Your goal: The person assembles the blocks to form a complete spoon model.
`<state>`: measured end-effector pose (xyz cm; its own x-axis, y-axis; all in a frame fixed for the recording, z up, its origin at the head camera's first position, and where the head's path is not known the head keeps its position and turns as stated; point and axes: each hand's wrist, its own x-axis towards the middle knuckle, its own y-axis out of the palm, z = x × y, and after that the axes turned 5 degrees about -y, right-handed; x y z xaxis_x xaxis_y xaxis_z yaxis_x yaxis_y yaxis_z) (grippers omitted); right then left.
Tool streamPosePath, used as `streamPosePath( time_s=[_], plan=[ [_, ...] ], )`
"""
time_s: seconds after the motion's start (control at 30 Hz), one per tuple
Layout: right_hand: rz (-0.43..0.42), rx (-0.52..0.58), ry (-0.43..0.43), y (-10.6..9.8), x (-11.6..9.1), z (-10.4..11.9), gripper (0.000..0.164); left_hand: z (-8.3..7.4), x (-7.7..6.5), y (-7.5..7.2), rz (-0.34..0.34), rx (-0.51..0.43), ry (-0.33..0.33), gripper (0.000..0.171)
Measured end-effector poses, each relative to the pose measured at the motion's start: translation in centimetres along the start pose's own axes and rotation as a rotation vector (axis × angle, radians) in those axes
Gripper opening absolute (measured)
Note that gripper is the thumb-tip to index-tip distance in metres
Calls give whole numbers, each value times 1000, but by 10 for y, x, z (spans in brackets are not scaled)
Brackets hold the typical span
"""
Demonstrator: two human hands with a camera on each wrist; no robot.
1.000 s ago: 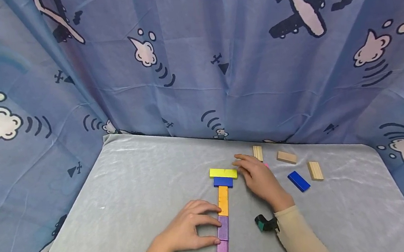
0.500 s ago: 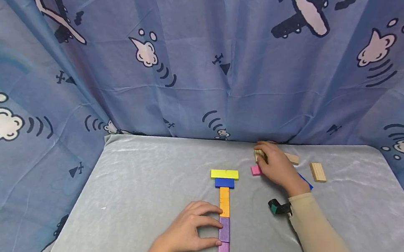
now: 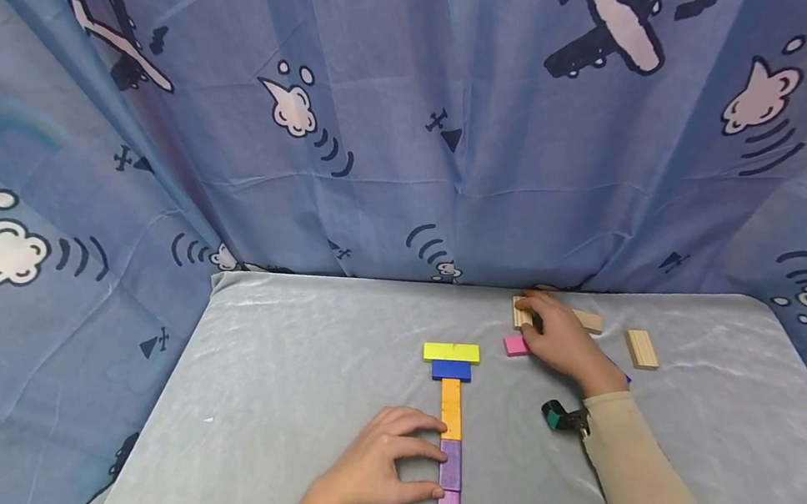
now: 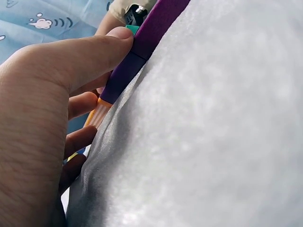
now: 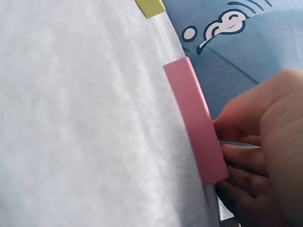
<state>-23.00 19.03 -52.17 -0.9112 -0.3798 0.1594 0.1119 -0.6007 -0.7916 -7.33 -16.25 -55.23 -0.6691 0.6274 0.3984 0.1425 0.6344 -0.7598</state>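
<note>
My left hand [image 3: 380, 463] rests beside a row of flat blocks, fingers spread. Its fingertips touch the near side of the row at the two purple blocks [image 3: 450, 465] and the orange block [image 3: 450, 408]. Beyond these lie a blue block [image 3: 452, 370] and a crosswise yellow block [image 3: 451, 353]. My right hand [image 3: 566, 341] is at a plain wooden block [image 3: 519, 313], its bent fingers and thumb at that block's right edge. A pink block [image 3: 515, 346] lies partly under this hand. In the right wrist view the pink block [image 5: 196, 123] hides the fingertips in part.
Right of my right hand lie a tan wooden block [image 3: 592, 321] and another plain wooden block [image 3: 642, 349]. A second blue block is mostly hidden under my right wrist. The grey cloth [image 3: 293, 341] covers the table, with a blue printed curtain [image 3: 372, 121] behind.
My right hand has moved from beside the yellow block rightward to the plain wooden block, then drawn slightly off its top. My left hand has stayed at the row.
</note>
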Motion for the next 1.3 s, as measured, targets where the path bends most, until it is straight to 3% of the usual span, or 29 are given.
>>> streamPosePath(
  time_s=[0.53,0.9,1.3],
  plan=[
    [-70,-20,-103,4,-6,-2,39,-2,0,-2,-8,-1,7,33],
    [-43,-27,-102,9,-4,20,39,0,-1,-2,4,-15,-12,34],
    [7,-60,-183,23,1,38,33,0,0,-2,8,-19,-7,33]
  ],
)
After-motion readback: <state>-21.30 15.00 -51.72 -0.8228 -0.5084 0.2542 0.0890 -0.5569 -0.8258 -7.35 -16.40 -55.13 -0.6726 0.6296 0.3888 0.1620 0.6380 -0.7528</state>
